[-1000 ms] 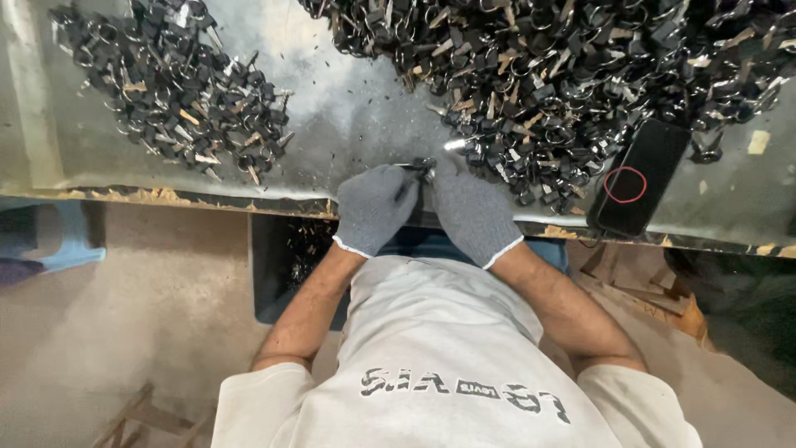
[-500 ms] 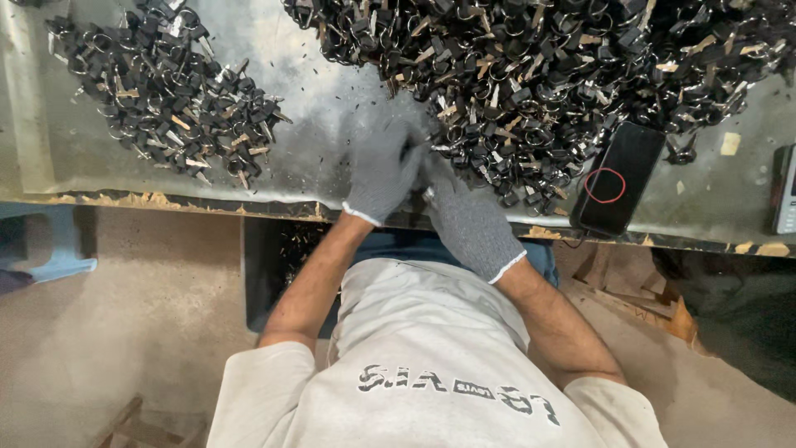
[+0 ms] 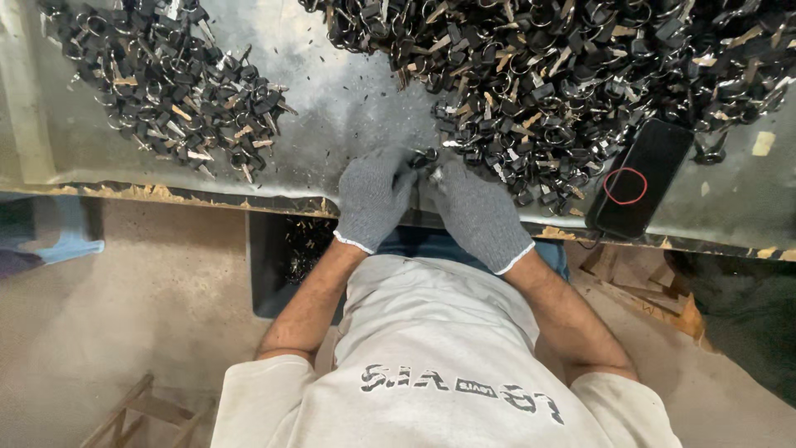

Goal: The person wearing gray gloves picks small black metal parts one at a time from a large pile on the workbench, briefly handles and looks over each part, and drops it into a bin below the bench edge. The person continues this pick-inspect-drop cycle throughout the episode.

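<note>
Two gloved hands, our left hand (image 3: 373, 199) and right hand (image 3: 477, 211), pinch one small metal part (image 3: 427, 158) together at the table (image 3: 348, 99) edge; a slip could drop it beside the big pile (image 3: 564, 75).

Grey knit gloves (image 3: 375, 195), white cuffs — pale short-sleeved shirt (image 3: 439, 348), dark lettering.

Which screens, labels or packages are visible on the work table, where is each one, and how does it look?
Phone: lies flat at the table's near edge, right of the right hand; a black rectangle with a dark screen showing a red ring.
Small tag: on the table right of the phone; pale beige square scrap, too small to tell more.
No packages or signs show.
</note>
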The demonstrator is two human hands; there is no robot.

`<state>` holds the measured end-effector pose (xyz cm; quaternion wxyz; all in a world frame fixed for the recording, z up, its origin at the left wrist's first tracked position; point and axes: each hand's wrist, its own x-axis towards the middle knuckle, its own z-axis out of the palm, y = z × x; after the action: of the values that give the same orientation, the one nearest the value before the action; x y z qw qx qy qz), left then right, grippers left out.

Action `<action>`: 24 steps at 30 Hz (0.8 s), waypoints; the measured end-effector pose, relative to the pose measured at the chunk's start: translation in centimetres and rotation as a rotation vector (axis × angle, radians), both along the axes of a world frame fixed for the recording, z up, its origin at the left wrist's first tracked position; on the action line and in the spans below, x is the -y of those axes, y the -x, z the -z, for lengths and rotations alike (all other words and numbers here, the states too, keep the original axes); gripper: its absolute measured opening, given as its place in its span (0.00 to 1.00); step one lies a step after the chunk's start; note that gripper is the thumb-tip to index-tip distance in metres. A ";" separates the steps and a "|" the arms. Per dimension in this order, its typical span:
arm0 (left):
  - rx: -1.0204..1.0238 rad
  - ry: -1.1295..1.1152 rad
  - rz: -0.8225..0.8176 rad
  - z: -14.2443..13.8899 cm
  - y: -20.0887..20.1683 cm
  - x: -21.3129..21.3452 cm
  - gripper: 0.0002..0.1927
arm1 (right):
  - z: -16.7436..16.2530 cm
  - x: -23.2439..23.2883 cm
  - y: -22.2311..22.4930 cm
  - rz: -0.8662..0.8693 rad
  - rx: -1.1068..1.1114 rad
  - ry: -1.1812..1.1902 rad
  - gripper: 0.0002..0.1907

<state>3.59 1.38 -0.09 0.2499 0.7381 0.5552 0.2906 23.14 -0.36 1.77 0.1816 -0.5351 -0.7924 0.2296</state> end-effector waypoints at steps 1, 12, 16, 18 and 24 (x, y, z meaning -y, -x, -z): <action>-0.023 -0.045 0.026 0.2 0.1 0.0 0.14 | 0.0 -0.3 0.1 0.004 0.011 0.029 0.25; -0.017 -0.113 0.104 0.9 0.2 0.2 0.12 | -1.3 -1.7 0.2 -0.100 0.050 0.146 0.16; -0.048 -0.124 0.101 0.9 0.1 0.5 0.12 | -0.9 -0.6 0.7 -0.014 0.193 -0.021 0.14; -0.103 -0.135 0.121 0.8 -0.2 0.5 0.13 | -0.6 0.2 1.6 0.054 0.454 0.069 0.09; -0.045 -0.105 0.135 0.3 0.0 0.2 0.10 | -0.4 -0.8 0.3 -0.024 0.136 0.118 0.10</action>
<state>3.60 1.17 -0.41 0.2174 0.7923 0.4936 0.2852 22.81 0.46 2.15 0.0928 -0.5496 -0.7945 0.2411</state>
